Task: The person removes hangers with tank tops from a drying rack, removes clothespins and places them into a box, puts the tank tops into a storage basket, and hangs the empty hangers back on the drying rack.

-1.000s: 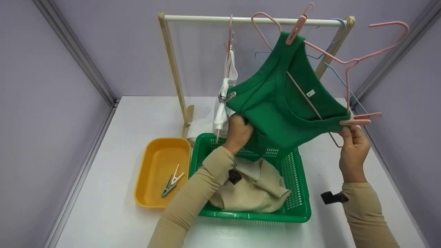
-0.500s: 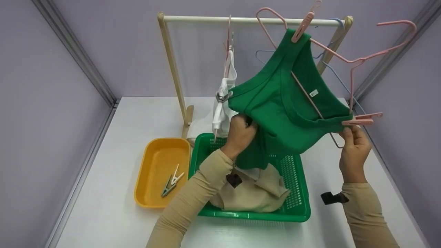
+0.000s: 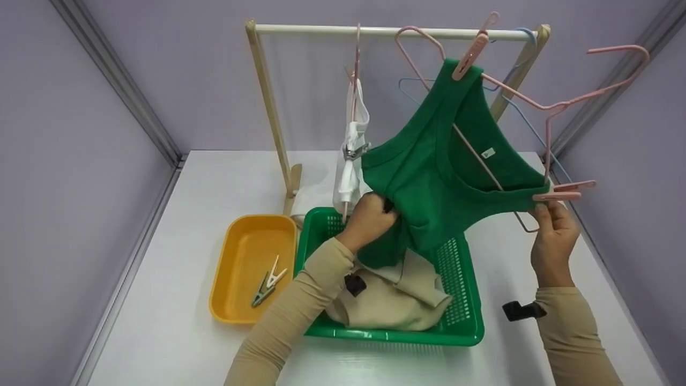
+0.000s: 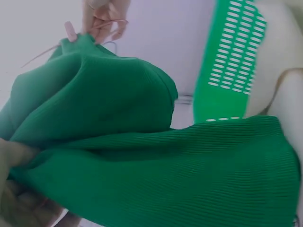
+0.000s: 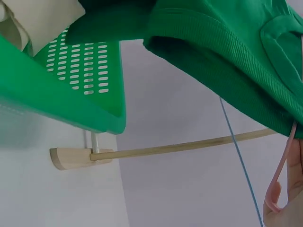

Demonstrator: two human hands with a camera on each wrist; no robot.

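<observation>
A green tank top (image 3: pixel 423 177) hangs tilted on a pink hanger (image 3: pixel 541 103), its straps fixed by two pink clothespins (image 3: pixel 470 56). My left hand (image 3: pixel 370 220) grips the top's side in a bunch above the basket; the left wrist view shows its thumb and fingers (image 4: pixel 23 189) around the cloth. At the lower strap, under the other clothespin (image 3: pixel 560 194), my right hand (image 3: pixel 554 236) holds the pink hanger's end. The right wrist view shows the hanger wire (image 5: pixel 279 175) against that hand. The top's lower part hangs into the green basket (image 3: pixel 394 336).
Beige cloth (image 3: pixel 391 305) lies in the basket. An orange tray (image 3: pixel 228 268) with clothespins (image 3: pixel 265 287) stands left of it. Behind, a rack (image 3: pixel 305 28) carries a white garment (image 3: pixel 351 171) on a pink hanger and a blue hanger (image 3: pixel 528 120). Walls enclose the sides.
The green top and its hanger shift right, then sink slightly. My left hand lowers a little with the bunched cloth, and more of the top hangs over the basket. My right hand keeps its hold.
</observation>
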